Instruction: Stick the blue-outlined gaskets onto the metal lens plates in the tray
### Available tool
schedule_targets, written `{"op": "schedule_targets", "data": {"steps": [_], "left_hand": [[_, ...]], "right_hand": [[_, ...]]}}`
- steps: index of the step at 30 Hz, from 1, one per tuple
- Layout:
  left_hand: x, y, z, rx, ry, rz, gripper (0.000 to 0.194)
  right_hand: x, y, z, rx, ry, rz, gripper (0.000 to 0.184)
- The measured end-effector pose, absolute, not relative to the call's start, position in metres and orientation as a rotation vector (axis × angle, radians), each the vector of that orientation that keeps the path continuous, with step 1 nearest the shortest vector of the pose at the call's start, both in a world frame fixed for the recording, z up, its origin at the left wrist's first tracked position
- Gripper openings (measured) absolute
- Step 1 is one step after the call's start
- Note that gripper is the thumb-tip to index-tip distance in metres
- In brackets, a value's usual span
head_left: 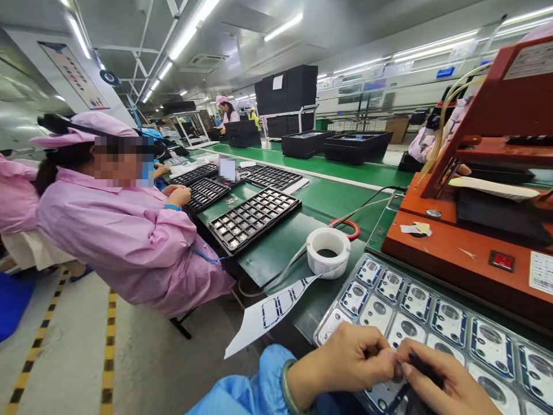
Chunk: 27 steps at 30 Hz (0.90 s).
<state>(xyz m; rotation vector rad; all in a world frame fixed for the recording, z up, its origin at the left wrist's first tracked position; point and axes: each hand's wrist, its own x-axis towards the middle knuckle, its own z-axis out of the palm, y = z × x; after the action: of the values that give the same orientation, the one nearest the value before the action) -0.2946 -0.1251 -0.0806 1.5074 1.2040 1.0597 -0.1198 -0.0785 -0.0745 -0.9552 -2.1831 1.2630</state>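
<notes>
My left hand (pixel 352 357), with a green bangle on its wrist, is closed in a pinch over the near edge of a clear plastic tray (pixel 317 334). Right against its fingertips, my right hand (pixel 444 377) is also pinched shut. Something dark shows between the right fingers, but its kind is unclear. Whatever the left fingers hold is hidden. Pale plates with blue edging and round openings, such as this plate (pixel 449 323), fill the tray's pockets. A roll of white label tape (pixel 328 253) stands beyond the tray, its loose strip (pixel 270 311) with blue-edged frame stickers hanging past the bench edge.
An orange-red press machine (pixel 432 242) stands behind the tray. A red tape ring (pixel 352 227) and a cable lie near the roll. Left, black compartment trays (pixel 254 219) hold small parts beside a co-worker in pink (pixel 125 230). Black boxes (pixel 358 147) stand farther back.
</notes>
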Motion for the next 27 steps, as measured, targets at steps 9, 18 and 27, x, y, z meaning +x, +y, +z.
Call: {"op": "schedule_targets", "data": {"steps": [9,18,27], "left_hand": [[-0.295,-0.124,-0.072,1.443,1.138,1.065,0.022],[-0.296,-0.126,-0.075,1.424,1.243,1.065,0.029],[-0.298,-0.124,-0.069,1.428,1.278,1.089,0.030]], "right_hand": [[-0.116,-0.074,-0.068,-0.917,-2.245,1.277,0.021],[-0.117,-0.076,-0.063,-0.934,-2.249,1.248,0.022],[-0.126,-0.080,-0.046,-0.972,-2.125,1.348,0.015]]}}
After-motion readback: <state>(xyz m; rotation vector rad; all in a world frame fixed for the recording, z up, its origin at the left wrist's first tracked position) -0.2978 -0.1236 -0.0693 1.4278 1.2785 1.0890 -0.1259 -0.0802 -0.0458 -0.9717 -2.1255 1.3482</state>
